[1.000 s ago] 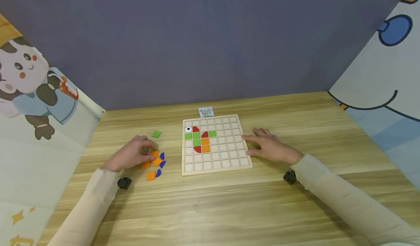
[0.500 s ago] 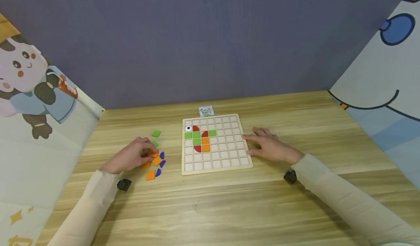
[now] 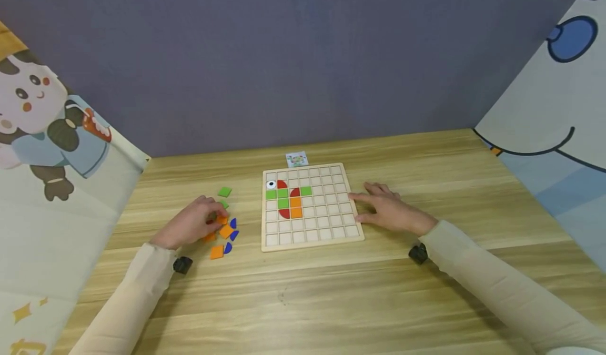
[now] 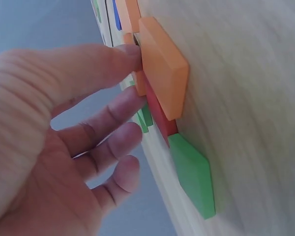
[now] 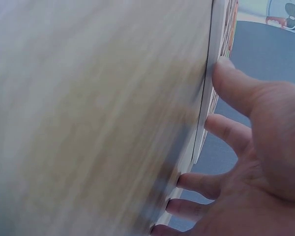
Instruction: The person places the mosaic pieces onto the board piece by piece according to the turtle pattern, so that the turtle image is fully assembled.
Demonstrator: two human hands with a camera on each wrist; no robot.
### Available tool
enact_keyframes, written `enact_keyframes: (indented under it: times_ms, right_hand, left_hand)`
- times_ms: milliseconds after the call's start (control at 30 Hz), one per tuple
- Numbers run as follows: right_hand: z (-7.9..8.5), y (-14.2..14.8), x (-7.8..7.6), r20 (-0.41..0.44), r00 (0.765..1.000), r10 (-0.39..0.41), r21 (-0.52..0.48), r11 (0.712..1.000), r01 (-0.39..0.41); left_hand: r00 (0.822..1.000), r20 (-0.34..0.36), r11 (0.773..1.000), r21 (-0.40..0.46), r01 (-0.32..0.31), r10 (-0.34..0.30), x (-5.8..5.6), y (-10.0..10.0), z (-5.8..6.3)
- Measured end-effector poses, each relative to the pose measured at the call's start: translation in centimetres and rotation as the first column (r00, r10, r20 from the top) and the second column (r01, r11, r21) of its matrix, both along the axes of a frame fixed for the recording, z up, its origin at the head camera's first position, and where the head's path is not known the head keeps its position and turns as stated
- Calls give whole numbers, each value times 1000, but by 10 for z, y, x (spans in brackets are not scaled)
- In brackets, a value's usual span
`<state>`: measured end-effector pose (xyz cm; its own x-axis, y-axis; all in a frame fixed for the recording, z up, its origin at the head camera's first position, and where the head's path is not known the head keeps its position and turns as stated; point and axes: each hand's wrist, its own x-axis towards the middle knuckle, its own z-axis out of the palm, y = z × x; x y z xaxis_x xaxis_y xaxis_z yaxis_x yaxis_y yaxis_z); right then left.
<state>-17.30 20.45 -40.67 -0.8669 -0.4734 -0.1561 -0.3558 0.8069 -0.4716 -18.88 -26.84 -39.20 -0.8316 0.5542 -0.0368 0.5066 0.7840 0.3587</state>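
Observation:
My left hand (image 3: 189, 222) is at the loose pieces left of the board, thumb and index finger pinching the edges of an orange square tile (image 3: 222, 220). In the left wrist view another orange tile (image 4: 164, 69) lies nearer, overlapping a red piece (image 4: 160, 110), beside a green tile (image 4: 192, 177). My right hand (image 3: 390, 210) has its fingers spread, with thumb and index fingertips at the right edge of the wooden grid board (image 3: 326, 243). On the board sit green, red and orange pieces and a white eye tile (image 3: 271, 184).
Blue half-round pieces (image 3: 233, 223) and an orange square (image 3: 216, 252) lie near the left hand. A green square (image 3: 224, 192) is farther back. A small picture card (image 3: 296, 159) lies behind the board, before the dark back panel (image 3: 303, 66).
My left hand stays among the loose pieces, its fingers shifting slightly around the orange tile. The right hand and the pieces on the board hold their places.

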Motion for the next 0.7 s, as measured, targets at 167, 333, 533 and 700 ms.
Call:
enact_keyframes:
  times_ms: [167, 333, 533, 700]
  right_hand:
    - [0, 0, -1, 0, 1000, 1, 3, 1000, -1]
    - [1, 0, 0, 0, 1000, 4, -1, 1000, -4]
    - [0, 1, 0, -3, 1000, 5, -1, 1000, -5]
    - [2, 0, 0, 3, 1000, 1, 3, 1000, -1]
  left_hand:
    - [999, -44, 1000, 3, -3, 3, -1, 1, 1]
    - [997, -74, 1000, 9, 9, -8, -2, 2, 2]
    - [998, -68, 1000, 4, 13, -13, -2, 4, 4]
    - [996, -90, 999, 18, 28, -26, 0, 7, 6]
